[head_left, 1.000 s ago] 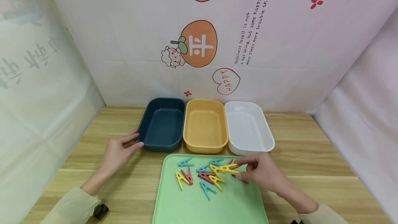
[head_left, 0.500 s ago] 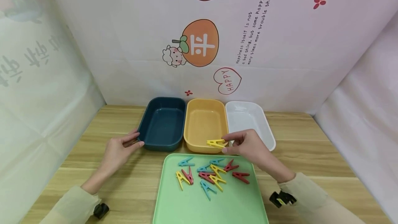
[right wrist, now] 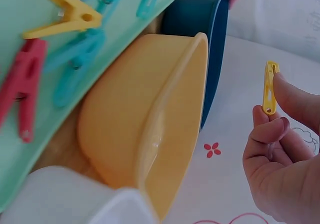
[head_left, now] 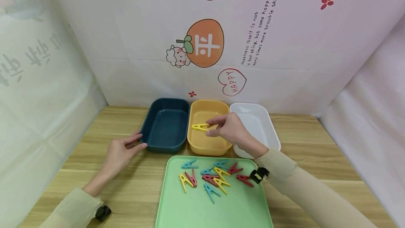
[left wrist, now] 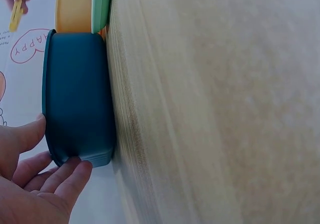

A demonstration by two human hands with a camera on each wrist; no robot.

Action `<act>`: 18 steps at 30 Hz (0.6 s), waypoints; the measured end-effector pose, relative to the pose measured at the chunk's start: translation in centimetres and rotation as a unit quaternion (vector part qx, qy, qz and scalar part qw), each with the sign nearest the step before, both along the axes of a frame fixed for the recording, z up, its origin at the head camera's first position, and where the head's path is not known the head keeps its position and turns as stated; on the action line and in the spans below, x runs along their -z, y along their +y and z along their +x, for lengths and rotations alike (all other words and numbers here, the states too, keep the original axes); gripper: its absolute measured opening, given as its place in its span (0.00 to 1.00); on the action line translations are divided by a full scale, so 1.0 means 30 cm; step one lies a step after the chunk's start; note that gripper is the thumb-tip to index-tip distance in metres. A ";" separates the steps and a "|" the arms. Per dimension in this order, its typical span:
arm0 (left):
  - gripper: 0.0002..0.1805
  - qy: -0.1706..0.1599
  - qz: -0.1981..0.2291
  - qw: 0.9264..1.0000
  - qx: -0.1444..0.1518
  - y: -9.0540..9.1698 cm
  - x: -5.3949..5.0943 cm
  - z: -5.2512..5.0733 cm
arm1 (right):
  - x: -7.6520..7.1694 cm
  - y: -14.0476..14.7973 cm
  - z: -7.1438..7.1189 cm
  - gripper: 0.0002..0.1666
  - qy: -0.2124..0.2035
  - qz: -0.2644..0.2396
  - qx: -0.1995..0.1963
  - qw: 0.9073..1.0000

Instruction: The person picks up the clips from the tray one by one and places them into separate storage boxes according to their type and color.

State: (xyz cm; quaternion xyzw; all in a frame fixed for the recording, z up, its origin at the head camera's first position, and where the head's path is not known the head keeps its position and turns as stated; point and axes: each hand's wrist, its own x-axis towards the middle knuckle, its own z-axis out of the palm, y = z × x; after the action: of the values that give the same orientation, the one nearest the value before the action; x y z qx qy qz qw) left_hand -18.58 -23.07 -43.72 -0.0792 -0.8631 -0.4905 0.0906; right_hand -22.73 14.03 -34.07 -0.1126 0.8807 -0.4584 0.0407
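Note:
In the head view, my right hand [head_left: 229, 129] pinches a yellow clothespin [head_left: 200, 127] between thumb and fingers, above the yellow bin [head_left: 210, 149]. The right wrist view shows the same clothespin [right wrist: 270, 89] held higher than the bin's rim. My left hand [head_left: 118, 154] touches the near left corner of the dark blue bin [head_left: 164, 149]. Its fingers and thumb look fairly straight against the bin's wall [left wrist: 80, 94] in the left wrist view. Blue, red and yellow clothespins lie in a loose group on the green tray [head_left: 215, 214].
A white bin [head_left: 273, 136] stands right of the yellow one, partly behind my right forearm. All the bins are side by side behind the tray, on a wooden table [head_left: 316, 171]. A printed white cloth [head_left: 284, 87] hangs at the back, with more cloth on both sides.
My right hand has carried the yellow clothespin from the tray up and leftward over the yellow bin. My left hand has stayed at the dark blue bin.

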 end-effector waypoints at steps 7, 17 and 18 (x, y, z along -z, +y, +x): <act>0.25 -0.004 0.003 1.000 -0.001 -0.002 0.006 -0.003 | 0.008 -0.125 -0.072 0.20 -0.009 0.002 -0.010 1.000; 0.25 0.004 0.003 1.000 -0.001 0.001 0.000 -0.005 | 0.023 -0.264 -0.143 0.17 -0.031 0.023 -0.014 0.999; 0.25 0.005 0.002 1.000 -0.001 0.001 0.001 -0.004 | 0.026 -0.275 -0.149 0.17 -0.030 0.023 -0.016 0.999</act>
State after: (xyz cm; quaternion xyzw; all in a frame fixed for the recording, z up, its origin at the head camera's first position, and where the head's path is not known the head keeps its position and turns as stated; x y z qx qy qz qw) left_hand -18.70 -23.03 -43.74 -0.0806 -0.8618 -0.4916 0.0956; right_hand -27.20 5.78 -34.87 -0.1120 0.8875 -0.4402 0.0769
